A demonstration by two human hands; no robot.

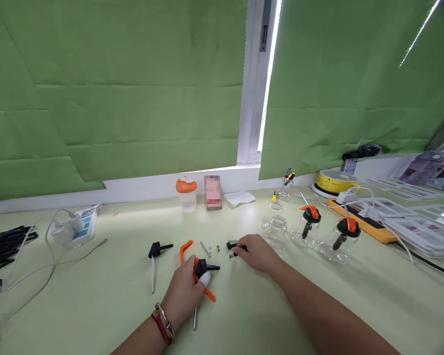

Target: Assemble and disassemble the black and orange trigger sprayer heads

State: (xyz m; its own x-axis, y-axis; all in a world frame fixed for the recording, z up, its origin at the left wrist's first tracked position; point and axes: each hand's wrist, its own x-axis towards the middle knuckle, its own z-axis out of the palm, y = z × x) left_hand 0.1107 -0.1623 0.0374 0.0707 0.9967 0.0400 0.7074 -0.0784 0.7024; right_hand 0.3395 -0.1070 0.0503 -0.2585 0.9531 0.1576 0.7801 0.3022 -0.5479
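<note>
My left hand [187, 286] is closed around a black-and-orange nozzle head [202, 267]; its black spout points right and a metal rod [195, 319] shows below the hand. A white covering wraps one fingertip. Beside this hand lies a curved orange piece [185, 248]. My right hand [254, 250] pinches a small black part [243, 247], largely hidden by the fingers. At its fingertips is a coil spring [232, 242]. Between the hands lie a small metal pin [206, 248] and tiny brass-coloured pieces [218, 248]. A black nozzle part with a metal rod [155, 250] rests to the left.
Right of my right hand stand an open glass jar [278, 229] and two glass vessels with black-and-orange tops [311, 214]. Behind are an orange-lidded cup [187, 193], a pink box [212, 192] and white paper [240, 198]. Cables and a power strip [85, 226] lie left.
</note>
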